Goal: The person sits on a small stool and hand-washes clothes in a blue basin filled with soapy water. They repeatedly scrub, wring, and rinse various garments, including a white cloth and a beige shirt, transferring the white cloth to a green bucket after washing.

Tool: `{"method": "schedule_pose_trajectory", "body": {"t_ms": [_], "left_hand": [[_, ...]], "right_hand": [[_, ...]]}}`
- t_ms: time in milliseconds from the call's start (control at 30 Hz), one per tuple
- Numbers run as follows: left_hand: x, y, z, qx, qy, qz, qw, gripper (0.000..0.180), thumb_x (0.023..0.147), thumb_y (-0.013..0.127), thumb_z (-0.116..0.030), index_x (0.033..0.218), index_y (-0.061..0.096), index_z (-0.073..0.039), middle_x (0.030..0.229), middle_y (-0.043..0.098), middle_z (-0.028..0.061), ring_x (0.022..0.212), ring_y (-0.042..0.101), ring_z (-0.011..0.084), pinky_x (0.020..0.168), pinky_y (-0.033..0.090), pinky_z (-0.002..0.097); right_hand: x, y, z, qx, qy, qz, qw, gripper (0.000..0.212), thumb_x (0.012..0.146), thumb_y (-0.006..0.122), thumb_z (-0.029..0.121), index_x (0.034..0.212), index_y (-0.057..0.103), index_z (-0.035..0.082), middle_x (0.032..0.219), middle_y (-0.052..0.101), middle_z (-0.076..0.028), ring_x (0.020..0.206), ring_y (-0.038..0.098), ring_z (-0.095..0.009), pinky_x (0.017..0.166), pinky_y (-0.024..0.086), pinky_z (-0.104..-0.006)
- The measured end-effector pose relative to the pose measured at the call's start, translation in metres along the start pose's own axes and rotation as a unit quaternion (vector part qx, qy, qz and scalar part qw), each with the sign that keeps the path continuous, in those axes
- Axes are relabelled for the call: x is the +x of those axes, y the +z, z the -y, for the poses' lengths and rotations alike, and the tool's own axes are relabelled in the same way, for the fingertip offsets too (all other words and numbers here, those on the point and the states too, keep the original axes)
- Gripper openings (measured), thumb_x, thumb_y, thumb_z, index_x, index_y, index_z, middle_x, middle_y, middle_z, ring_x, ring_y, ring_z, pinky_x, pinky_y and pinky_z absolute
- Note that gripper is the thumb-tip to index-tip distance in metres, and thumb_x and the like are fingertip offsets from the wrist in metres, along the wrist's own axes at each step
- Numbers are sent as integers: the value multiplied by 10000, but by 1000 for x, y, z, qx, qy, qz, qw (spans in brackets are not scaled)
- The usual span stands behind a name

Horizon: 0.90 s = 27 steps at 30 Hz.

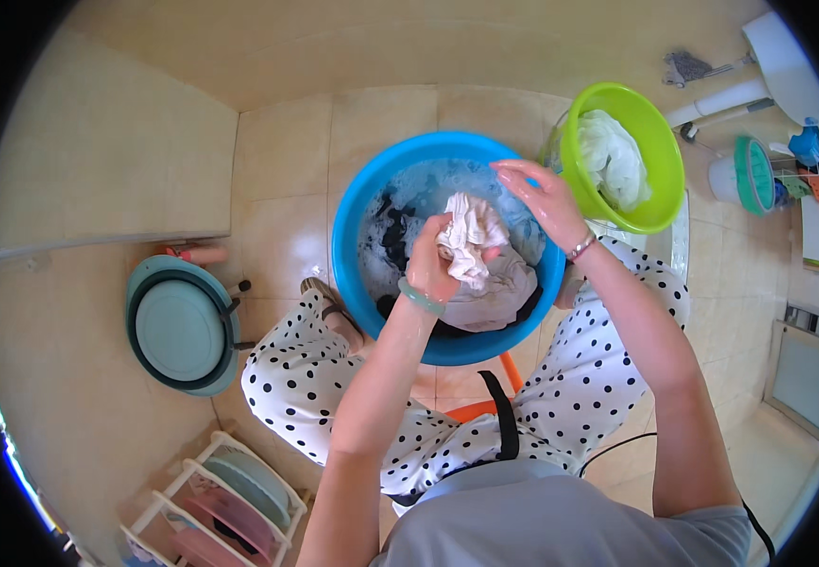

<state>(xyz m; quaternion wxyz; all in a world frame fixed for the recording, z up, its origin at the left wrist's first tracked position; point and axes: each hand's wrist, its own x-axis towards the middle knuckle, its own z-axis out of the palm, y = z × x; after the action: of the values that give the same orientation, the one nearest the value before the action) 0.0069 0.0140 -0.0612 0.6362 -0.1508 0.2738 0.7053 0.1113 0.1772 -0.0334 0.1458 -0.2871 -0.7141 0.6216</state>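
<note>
White crumpled cloth (pixel 472 236) sits clamped in the grip of the left hand (pixel 431 262), above the blue basin (pixel 344 246), its long axis running roughly twelve to six o'clock. Farther off, at the cloth's two o'clock, the right hand (pixel 549 200) hangs empty, fingers extended.

One blue round basin (pixel 343 255), on tiled floor (pixel 282 227): contains sudsy water (pixel 447 175) and soaking dark and pale garments. One crumpled white cloth (pixel 474 231), gripped in the left hand (pixel 431 260) above the basin; green bangle (pixel 421 298) at that wrist. Right hand (pixel 551 203): bare, fingers extended, apart from the cloth. One lime-green bucket (pixel 665 175), just beside the basin, holding white fabric (pixel 610 156).
</note>
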Motion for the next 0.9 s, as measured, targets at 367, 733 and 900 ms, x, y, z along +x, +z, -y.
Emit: {"method": "schedule_pose_trajectory", "body": {"t_ms": [367,733,900], "left_hand": [[-34,38,-49,110,-20,25,993,382,963,377,-295,1227,491,-43,1167,588,101,1026,602,255,716,580,409],[9,-7,-3,-52,77,-21,995,298,949,443,-385,943,563,-113,838,591,45,769,592,169,651,497,304],[13,29,10,173,74,-226,956,288,956,412,-341,1004,577,-110,934,591,39,857,577,168,720,469,290]], "right_hand": [[-15,26,28,221,182,157,945,442,872,608,305,1249,481,113,1218,526,-43,1053,540,-145,875,467,-340],[-37,95,38,-156,-238,-9,959,149,805,661,193,888,604,84,874,524,-134,800,575,-331,633,485,-385],[18,74,-12,-207,-123,-120,963,164,851,578,165,759,530,38,724,541,-179,690,536,-379,562,432,-439]]}}
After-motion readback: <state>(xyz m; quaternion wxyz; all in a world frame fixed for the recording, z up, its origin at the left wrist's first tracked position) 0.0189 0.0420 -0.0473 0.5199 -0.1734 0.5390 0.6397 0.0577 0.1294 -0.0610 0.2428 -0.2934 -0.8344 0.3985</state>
